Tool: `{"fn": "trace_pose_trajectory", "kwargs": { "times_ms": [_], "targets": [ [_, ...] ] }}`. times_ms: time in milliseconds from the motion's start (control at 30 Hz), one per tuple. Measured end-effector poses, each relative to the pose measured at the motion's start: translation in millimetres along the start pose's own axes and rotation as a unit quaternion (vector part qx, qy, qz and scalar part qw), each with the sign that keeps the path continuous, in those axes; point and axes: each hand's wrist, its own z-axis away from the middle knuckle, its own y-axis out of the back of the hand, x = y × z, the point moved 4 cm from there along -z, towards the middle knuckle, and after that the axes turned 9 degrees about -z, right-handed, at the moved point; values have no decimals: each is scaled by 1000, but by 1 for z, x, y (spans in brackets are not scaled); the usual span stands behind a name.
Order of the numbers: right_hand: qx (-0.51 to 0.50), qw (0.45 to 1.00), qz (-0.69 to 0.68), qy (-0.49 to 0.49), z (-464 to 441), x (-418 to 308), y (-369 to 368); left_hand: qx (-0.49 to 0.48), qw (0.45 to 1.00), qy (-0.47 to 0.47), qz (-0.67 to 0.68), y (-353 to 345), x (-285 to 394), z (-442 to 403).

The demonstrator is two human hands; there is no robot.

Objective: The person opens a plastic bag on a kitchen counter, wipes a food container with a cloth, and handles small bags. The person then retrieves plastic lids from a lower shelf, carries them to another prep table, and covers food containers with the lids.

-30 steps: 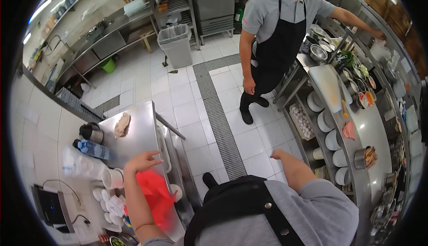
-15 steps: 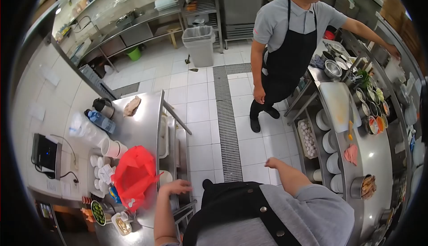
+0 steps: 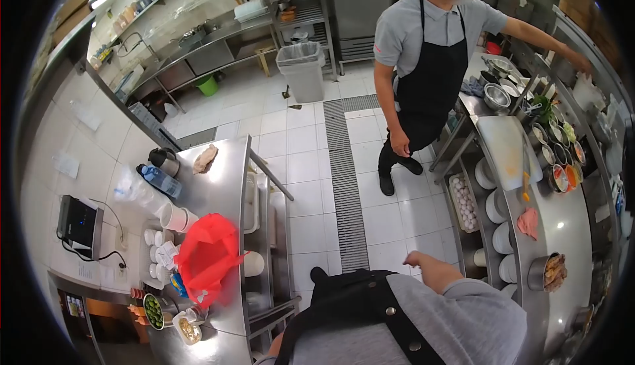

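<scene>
My right hand [image 3: 417, 260] hangs in the air in front of my grey sleeve, over the white floor tiles. It touches nothing that I can see, and its fingers are mostly hidden behind the hand. Only a sliver of my left arm shows at the bottom edge; the left hand itself is out of view. On the steel table to my left sits an open red plastic bag [image 3: 210, 256]. Beside it are white tubs [image 3: 175, 219], a bowl of green limes [image 3: 153, 312] and a small white container [image 3: 188, 328].
A co-worker in a black apron [image 3: 433, 60] stands ahead at the right counter, one arm stretched toward a shelf. That counter holds a cutting board [image 3: 508, 150], a pink cloth [image 3: 528, 223] and a metal pot [image 3: 544, 272]. A drain grate [image 3: 347, 193] runs along the floor. A grey bin [image 3: 302, 74] stands farther off.
My left hand has dropped out of view at the lower edge. The whole scene has shifted slightly to the right. The co-worker's arm is still stretched toward the shelf.
</scene>
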Motion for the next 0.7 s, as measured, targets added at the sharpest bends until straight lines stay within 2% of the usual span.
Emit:
{"fn": "trace_pose_trajectory", "kwargs": {
  "times_ms": [33, 100, 167, 267, 367, 433, 467, 533, 567, 600, 633, 667, 700],
  "targets": [
    [-5, 996, 45, 78, 9, -22, 7, -16, 999, 9, -41, 0, -10, 7],
    [84, 980, 97, 156, -49, -21, 5, -31, 996, 11, -79, 3, -22, 17],
    [178, 970, -43, 159, -11, -45, 28, -36, 994, 7, -107, 7, -36, 19],
    [212, 959, -104, 160, 2, -45, 39, -32, 989, -5, -142, 16, -64, 6],
    [139, 984, -91, 64, 0, -21, 33, -30, 981, -33, -191, 16, -88, -12],
    [60, 998, -21, 8, 5, -10, 23, -22, 952, -106, -287, 12, -81, -33],
    [42, 998, -51, -14, 27, -13, 18, 2, 913, -183, -366, 6, -68, -43],
    [-15, 995, 96, 36, 26, -5, 4, 143, 811, -331, -460, -4, -30, -43],
    [-43, 989, 134, 48, 30, -2, -1, 213, 807, -375, -404, -12, -17, -43],
    [-72, 984, 157, 53, 32, -4, -6, 237, 794, -403, -388, -16, 2, -30],
    [-96, 979, 174, 52, 35, -6, -9, 158, 898, -323, -253, -13, 23, -3],
    [-114, 975, 185, 45, 39, -12, -10, 107, 955, -259, -98, -14, 32, 20],
    [-128, 973, 188, 36, 42, -21, -10, 80, 977, -187, 69, -15, 41, 42]
  ]
}}
